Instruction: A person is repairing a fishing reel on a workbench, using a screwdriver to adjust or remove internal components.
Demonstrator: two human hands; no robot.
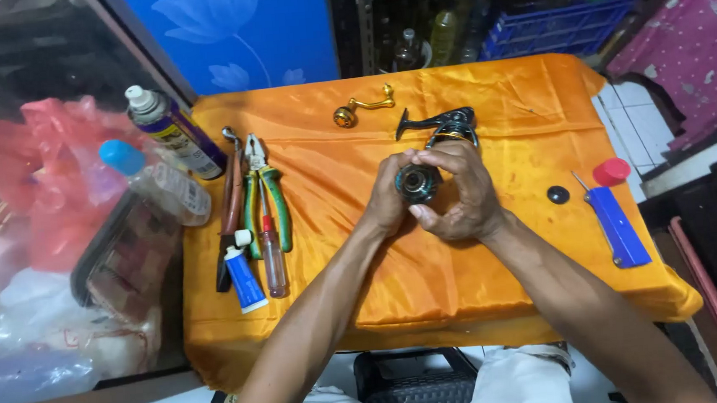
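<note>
A: Biggest thing first — what's under it all?

B: A small table draped in orange cloth (432, 289). On its left side lie a spray can (177, 130), a clear bottle with a blue cap (160, 183), green-handled pliers (264, 195), a red-tipped screwdriver (272, 256) and a blue tube (243, 277). On the right, a blue flat tool (618, 225), a red cap (611, 171) and a small black disc (557, 194).

A: And the hands?

B: Both are wrapped around a spinning reel (435, 150) held over the middle of the cloth. The left hand (388, 201) cups the dark spool end; the right hand (461, 194) closes over it from the other side, fingers curled — whether they're turning something I can't tell. A gold handle (362, 106) lies detached near the far edge.

A: Risks?

B: The cloth looks slick, so a small part dropped from the reel could slide or roll off. The black disc sits loose near the edge too.
</note>
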